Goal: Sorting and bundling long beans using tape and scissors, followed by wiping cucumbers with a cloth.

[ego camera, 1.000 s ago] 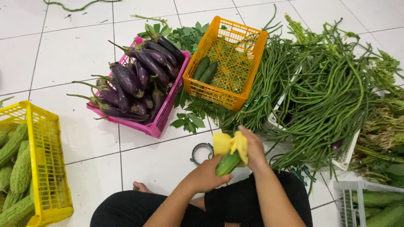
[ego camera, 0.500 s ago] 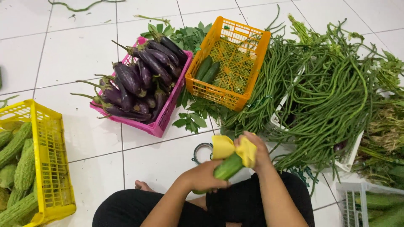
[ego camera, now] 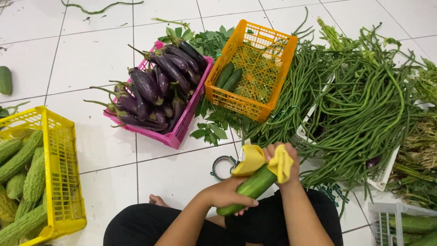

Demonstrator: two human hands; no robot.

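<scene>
From the head camera, a person sits on the white tiled floor (ego camera: 91, 59) with a green cucumber (ego camera: 249, 189) held low in front of the lap. The left hand (ego camera: 227, 193) has its fingers wrapped around the lower half of the cucumber. The right hand (ego camera: 283, 159) has its fingers closed on a yellow cloth (ego camera: 261, 161) that drapes over the cucumber's upper end.

Just beyond the hands lies a small ring of tape (ego camera: 223, 166). Further off stand an orange crate (ego camera: 250, 68) holding two cucumbers, a pink crate (ego camera: 180, 130) piled with purple eggplants (ego camera: 152, 89), and, at the left edge, a yellow crate (ego camera: 63, 182) of bitter gourds (ego camera: 22, 182). A heap of long beans (ego camera: 359, 105) fills the right side.
</scene>
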